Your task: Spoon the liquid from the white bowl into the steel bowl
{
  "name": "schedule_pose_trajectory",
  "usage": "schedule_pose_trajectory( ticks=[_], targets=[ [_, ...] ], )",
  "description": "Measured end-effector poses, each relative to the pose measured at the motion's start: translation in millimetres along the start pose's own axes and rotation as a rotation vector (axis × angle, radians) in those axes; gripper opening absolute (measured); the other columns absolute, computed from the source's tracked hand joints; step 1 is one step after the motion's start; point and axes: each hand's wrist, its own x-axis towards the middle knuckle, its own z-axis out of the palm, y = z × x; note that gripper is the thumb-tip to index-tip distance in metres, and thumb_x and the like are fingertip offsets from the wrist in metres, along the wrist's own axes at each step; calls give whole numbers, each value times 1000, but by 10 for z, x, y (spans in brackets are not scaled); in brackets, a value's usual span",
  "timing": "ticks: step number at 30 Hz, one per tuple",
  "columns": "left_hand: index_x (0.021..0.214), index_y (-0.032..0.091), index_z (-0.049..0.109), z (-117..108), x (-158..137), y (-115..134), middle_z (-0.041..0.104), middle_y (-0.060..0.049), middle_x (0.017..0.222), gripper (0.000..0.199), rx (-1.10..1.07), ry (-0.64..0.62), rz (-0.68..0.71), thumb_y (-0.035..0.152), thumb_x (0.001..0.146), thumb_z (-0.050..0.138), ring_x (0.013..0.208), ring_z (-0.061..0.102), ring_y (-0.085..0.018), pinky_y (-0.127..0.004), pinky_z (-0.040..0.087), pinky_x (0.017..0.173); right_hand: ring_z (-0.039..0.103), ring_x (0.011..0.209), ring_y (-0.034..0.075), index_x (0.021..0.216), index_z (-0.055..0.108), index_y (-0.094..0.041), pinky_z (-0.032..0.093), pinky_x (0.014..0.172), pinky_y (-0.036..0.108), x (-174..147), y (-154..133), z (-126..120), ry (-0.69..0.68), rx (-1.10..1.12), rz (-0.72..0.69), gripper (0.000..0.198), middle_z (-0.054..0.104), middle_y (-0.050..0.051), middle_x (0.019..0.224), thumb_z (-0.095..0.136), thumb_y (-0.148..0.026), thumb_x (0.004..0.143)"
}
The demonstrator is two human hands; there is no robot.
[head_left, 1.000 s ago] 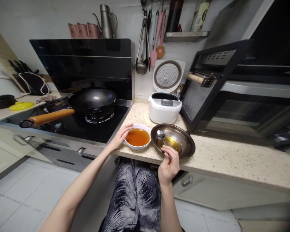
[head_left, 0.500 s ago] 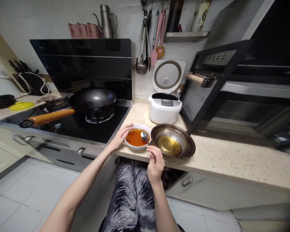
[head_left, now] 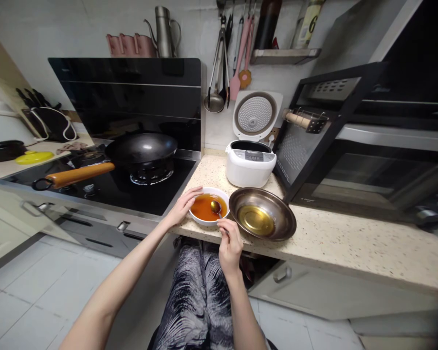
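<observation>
A white bowl (head_left: 209, 223) of clear reddish-orange liquid stands close to the counter's front edge. My left hand (head_left: 182, 206) holds it at the left, fingers stretched along the rim. Pinched in the closed fingers of my right hand (head_left: 230, 243) is a metal spoon (head_left: 215, 207). Its bowl end is over the liquid and looks golden; I cannot tell how deep it dips. Just right of the bowl sits a wide metal pan (head_left: 284, 221), with a shallow pool of yellow oil-like liquid (head_left: 256, 219) in the bottom.
Behind the bowl is a white rice cooker (head_left: 250, 170) with its lid raised. On the hob to the left rests a black wok (head_left: 142, 150), its wooden handle (head_left: 82, 175) pointing left. A black oven (head_left: 379, 170) stands at right. Utensils (head_left: 219, 63) hang on the wall.
My right hand has moved slightly left with the spoon. The spoon's bowl end has shifted left and now looks golden rather than silvery. My left hand stays on the bowl.
</observation>
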Motion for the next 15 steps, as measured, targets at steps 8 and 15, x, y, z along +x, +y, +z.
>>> schedule_pose_trajectory(
  ticks=[8, 15],
  targets=[
    [132, 22, 69, -3, 4, -11, 56, -11, 153, 43, 5, 1, 2, 43, 107, 41, 146, 49, -29, -53, 30, 127, 71, 93, 16, 97, 68, -21, 58, 85, 32, -19, 12, 16, 78, 35, 103, 19, 74, 5, 96, 50, -15, 102],
    [132, 22, 68, -4, 6, 10, 56, -12, 153, 43, -2, 1, -2, 42, 107, 41, 145, 49, -29, -54, 30, 127, 71, 94, 16, 98, 68, -21, 57, 85, 33, -35, 30, -8, 108, 72, 127, 19, 73, 5, 97, 50, -16, 102]
  ],
)
